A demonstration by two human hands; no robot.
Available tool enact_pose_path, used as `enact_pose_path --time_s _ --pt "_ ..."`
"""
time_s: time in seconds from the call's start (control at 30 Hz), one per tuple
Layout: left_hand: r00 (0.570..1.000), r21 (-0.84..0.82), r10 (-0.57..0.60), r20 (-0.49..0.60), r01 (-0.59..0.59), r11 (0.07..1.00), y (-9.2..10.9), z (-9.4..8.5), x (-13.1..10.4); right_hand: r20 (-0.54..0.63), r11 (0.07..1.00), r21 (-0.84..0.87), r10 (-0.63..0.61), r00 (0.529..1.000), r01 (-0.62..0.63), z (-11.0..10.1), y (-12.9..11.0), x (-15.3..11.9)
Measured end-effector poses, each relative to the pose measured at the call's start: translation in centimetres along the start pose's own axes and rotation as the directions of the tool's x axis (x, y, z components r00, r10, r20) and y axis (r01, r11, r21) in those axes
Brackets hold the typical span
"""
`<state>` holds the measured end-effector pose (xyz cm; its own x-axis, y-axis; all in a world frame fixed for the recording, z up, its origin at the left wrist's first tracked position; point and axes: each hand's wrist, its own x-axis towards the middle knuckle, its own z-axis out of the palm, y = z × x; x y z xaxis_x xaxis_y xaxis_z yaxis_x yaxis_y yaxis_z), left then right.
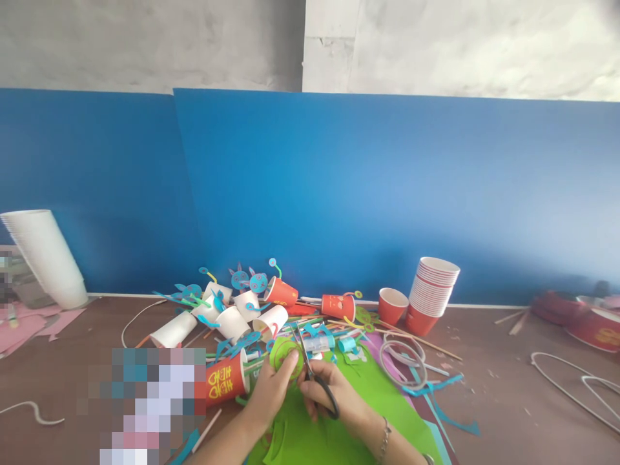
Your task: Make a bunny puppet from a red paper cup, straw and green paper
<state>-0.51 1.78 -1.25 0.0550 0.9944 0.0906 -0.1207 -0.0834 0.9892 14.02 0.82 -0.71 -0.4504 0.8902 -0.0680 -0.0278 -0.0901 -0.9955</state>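
Observation:
Between its thumb and fingers, my left hand (272,391) pinches a small piece of green paper (279,352) with a round outline drawn on it. My right hand (334,391) is closed round the dark handles of a pair of scissors (303,352). The blades point up and away, at the right edge of the held piece; whether they are cutting cannot be made out. Beneath both hands lies a large bright green sheet (378,400). A red paper cup (225,381) with yellow characters lies on its side left of my left hand.
Behind my hands are tipped white cups (232,323), blue paper shapes (239,279) and thin sticks. A stack of red-and-white cups (433,290) stands right, a leaning white stack (46,258) left. Coiled white cord (402,361) lies right of my hands. A blue panel (363,194) borders the table's back.

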Motion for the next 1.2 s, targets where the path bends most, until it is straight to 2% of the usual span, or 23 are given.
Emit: enact_pose_path --time_s 0.23,0.53,1.2 --pt "0.999 0.037 0.022 -0.035 -0.021 0.999 0.2 0.1 -0.1 -0.013 1.0 -0.026 -0.018 1.0 0.018 0.1 -0.1 0.0" --pt "0.999 -0.049 -0.015 -0.031 0.013 0.999 0.3 0.1 -0.1 0.011 1.0 -0.03 -0.006 1.0 0.006 -0.2 -0.6 -0.2" --pt "0.992 -0.096 -0.093 -0.079 0.086 0.992 0.5 0.1 -0.1 0.038 0.996 -0.079 0.038 0.999 -0.035 -0.9 -0.6 -0.4"
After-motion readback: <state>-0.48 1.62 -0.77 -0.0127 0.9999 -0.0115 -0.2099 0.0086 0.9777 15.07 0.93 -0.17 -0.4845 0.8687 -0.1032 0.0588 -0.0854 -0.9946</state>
